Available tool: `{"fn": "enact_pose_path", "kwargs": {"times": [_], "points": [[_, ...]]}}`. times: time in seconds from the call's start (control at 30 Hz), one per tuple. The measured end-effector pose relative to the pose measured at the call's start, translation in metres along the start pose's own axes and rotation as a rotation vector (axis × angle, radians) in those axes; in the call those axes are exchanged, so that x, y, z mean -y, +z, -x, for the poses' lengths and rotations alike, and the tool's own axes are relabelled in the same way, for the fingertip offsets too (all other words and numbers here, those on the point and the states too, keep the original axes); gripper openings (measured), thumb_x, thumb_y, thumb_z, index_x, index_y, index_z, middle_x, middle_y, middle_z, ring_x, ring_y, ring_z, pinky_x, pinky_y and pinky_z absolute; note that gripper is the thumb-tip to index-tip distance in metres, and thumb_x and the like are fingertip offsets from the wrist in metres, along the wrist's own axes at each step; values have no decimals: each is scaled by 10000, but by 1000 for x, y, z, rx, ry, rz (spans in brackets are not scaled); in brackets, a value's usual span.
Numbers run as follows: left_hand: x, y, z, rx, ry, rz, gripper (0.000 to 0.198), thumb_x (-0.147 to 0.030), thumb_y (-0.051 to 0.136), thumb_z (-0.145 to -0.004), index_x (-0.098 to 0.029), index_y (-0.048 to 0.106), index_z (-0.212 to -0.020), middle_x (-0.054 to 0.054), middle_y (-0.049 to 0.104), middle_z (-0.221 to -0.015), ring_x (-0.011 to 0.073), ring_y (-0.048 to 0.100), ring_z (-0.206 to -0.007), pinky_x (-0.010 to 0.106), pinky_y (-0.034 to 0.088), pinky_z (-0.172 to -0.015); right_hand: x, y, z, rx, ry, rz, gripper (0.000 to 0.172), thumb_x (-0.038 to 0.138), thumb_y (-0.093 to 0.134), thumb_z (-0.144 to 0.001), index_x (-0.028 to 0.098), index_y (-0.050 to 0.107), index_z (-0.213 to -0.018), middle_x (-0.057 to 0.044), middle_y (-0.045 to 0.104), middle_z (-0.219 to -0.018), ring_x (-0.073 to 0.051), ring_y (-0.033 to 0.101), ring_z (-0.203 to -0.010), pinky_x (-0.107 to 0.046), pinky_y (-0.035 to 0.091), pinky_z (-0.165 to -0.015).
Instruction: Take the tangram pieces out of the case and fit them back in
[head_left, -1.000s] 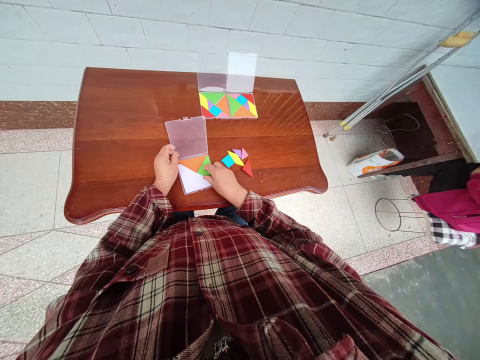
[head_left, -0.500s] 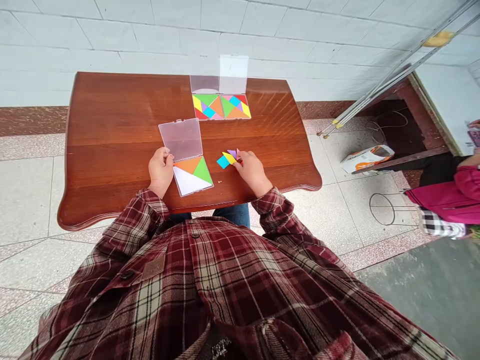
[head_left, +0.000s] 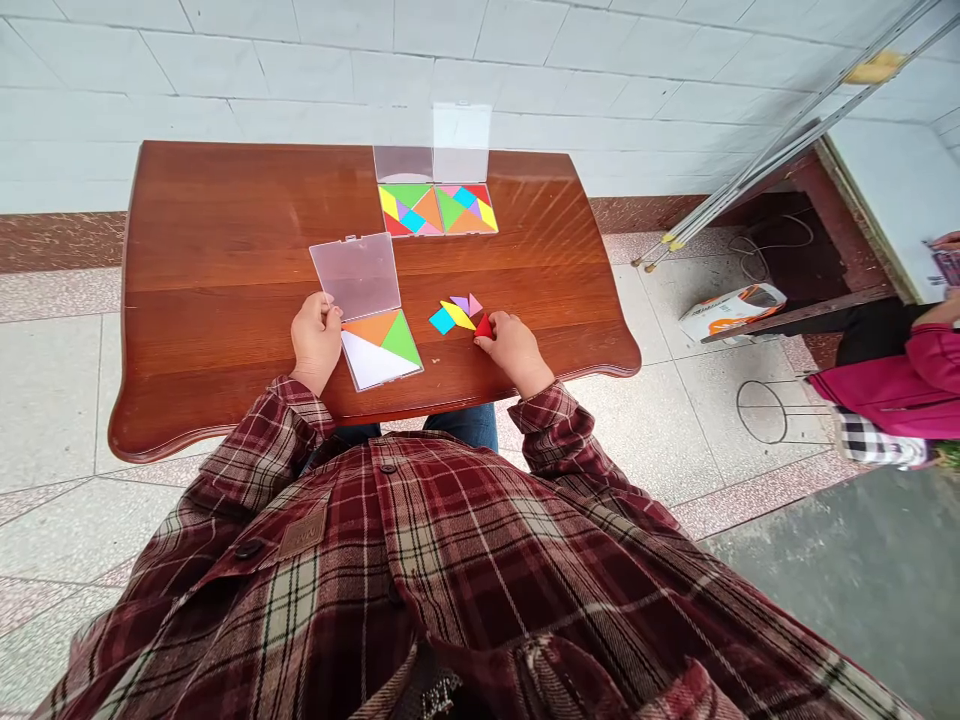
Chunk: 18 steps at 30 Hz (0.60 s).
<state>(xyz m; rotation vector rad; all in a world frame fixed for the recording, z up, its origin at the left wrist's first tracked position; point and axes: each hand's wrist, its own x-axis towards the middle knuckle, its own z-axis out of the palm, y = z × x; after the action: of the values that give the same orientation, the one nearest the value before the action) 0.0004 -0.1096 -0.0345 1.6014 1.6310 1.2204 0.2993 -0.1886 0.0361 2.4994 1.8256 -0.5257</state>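
My left hand (head_left: 315, 340) is closed on the left edge of an open clear tangram case (head_left: 356, 275), near its hinge. An orange triangle (head_left: 369, 328) and a green triangle (head_left: 403, 341) lie in the case's tray, beside a bare white area (head_left: 373, 361). Between the fingertips of my right hand (head_left: 517, 350) is a red triangle (head_left: 484, 327), at the table surface. Just left of it lie a blue square (head_left: 442, 320), a yellow parallelogram (head_left: 459, 314), a purple triangle (head_left: 461, 303) and a pink triangle (head_left: 475, 304).
Two filled tangram cases (head_left: 409, 209) stand with lids raised at the back of the brown wooden table (head_left: 247, 230), by the tiled wall. Crutches (head_left: 720, 200) lean at right, above a white carton (head_left: 731, 310). A person in a magenta sleeve (head_left: 892, 385) is at far right.
My right hand has shifted slightly right and down, off the purple and pink pieces, and the red triangle now shows in its fingers. My left hand stays on the case.
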Motion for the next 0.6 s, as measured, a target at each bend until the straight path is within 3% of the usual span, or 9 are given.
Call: {"fn": "enact_pose_path", "kwargs": {"times": [0.23, 0.47, 0.6], "points": [[2, 2, -1, -1, -9, 12, 172, -165, 547, -783, -192, 582, -949, 9, 651, -799, 120, 626, -736, 275, 515, -780, 10, -4, -2, -3, -11, 31, 507, 432, 639, -843, 144, 517, -1242, -158, 614, -1172, -274, 606, -1012, -345, 447, -807], [-2, 1, 2, 28, -11, -21, 191, -169, 538, -804, -189, 583, -988, 12, 653, -819, 130, 635, -756, 290, 513, -800, 7, -4, -1, -12, -40, 100, 351, 307, 559, -874, 134, 577, -1179, -157, 639, -1165, -262, 613, -1000, -331, 438, -809], [-4, 1, 3, 23, -10, -18, 186, -168, 537, -806, -190, 586, -984, 10, 655, -815, 125, 632, -751, 282, 513, -802, -3, -8, 3, -33, 3, 126, 273, 251, 444, -909, 136, 642, -1057, -159, 694, -1021, -264, 638, -910, -333, 434, -745]]}}
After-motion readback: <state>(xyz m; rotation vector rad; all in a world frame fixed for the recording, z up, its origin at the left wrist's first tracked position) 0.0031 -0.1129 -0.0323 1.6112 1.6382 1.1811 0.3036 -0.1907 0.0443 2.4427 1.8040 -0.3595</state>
